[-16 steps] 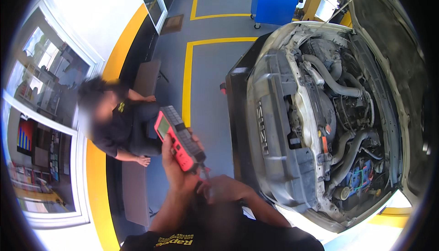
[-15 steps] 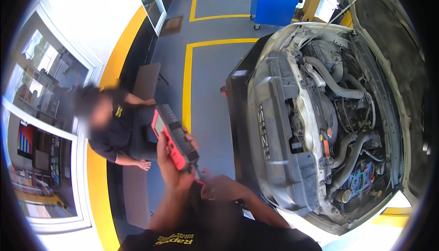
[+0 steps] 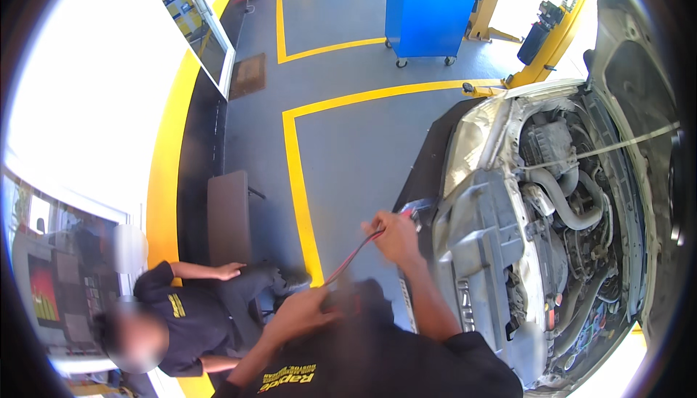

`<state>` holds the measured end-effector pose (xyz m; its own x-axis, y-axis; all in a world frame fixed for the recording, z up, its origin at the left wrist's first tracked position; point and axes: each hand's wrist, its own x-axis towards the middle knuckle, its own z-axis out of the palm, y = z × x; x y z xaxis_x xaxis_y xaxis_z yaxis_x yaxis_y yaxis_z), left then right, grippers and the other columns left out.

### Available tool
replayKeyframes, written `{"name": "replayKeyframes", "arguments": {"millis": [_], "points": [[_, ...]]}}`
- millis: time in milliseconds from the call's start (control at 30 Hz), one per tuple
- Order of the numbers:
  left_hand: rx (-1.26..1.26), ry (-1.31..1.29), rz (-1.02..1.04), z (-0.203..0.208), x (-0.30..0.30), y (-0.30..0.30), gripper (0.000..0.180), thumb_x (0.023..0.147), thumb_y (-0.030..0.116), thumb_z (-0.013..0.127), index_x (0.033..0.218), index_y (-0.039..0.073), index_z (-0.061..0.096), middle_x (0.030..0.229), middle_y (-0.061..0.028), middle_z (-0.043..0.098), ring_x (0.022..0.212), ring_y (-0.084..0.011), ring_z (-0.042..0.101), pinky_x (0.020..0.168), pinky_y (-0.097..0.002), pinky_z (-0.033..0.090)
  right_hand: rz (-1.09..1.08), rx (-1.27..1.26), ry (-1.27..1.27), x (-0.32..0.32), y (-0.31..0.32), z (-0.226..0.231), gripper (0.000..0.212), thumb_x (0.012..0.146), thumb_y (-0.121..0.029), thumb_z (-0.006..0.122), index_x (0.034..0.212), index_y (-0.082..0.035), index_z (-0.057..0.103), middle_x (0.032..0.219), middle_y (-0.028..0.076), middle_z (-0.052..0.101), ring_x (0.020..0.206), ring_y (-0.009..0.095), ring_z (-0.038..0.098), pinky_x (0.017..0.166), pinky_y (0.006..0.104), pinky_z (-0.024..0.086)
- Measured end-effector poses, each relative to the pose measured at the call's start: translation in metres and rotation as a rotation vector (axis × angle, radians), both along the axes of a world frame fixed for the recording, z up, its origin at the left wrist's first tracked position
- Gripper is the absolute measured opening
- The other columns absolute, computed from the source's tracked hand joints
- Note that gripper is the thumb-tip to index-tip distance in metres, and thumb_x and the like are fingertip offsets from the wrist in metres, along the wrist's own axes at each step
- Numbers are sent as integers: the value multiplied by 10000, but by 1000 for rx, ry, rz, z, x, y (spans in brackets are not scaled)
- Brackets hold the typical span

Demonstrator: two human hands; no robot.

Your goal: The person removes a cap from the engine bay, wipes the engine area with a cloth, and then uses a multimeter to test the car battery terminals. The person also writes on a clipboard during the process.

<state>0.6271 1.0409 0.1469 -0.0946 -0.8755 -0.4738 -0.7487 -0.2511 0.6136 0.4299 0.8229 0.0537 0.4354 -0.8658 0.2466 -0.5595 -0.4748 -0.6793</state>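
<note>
A red and black cable [image 3: 355,257] stretches between my two hands. My right hand [image 3: 398,240] is raised in front of the car's front end, its fingers closed on the cable; a small red end, perhaps a clamp, pokes out past the fingertips. Low against my dark shirt, my left hand [image 3: 299,318] is curled where the cable's other end disappears. What it grips is blurred and hidden. To the right stands the car [image 3: 465,245] with its hood [image 3: 639,100] up and the engine bay [image 3: 566,202] exposed.
At the left a person in a dark shirt [image 3: 196,318] sits close to my left arm, by a brown bench [image 3: 229,216]. Farther off are a blue wheeled cabinet [image 3: 425,17], a yellow lift post [image 3: 555,50] and a brown mat [image 3: 248,75]. A prop rod [image 3: 617,144] crosses the engine bay.
The red and black handheld tester in my left hand has gone out of sight as that hand dropped lower. My right hand rose and moved away to the right, stretching the cable. The view shifted.
</note>
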Motion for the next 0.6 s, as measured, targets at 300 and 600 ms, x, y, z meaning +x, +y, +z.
{"name": "replayKeyframes", "arguments": {"millis": [300, 600], "points": [[-600, 6, -149, -23, 220, -337, 716, 797, 438, 971, 1413, 177, 715, 1030, -11, 767, 989, -252, 700, 878, -414, 575, -413, 78, -121, 155, -300, 72, 322, 961, -174, 885, 785, -6, 673, 577, -23, 425, 566, 68, 352, 509, 327, 306], [-633, 516, 991, -34, 485, -652, 410, 945, 291, 911, 1165, 2, 721, 988, -100, 755, 889, -208, 728, 844, -358, 570, 276, 225, 203, 407, -651, 81, 280, 945, -296, 867, 936, -37, 761, 700, 159, 685, 680, 345, 685, 644, 447, 520]]}}
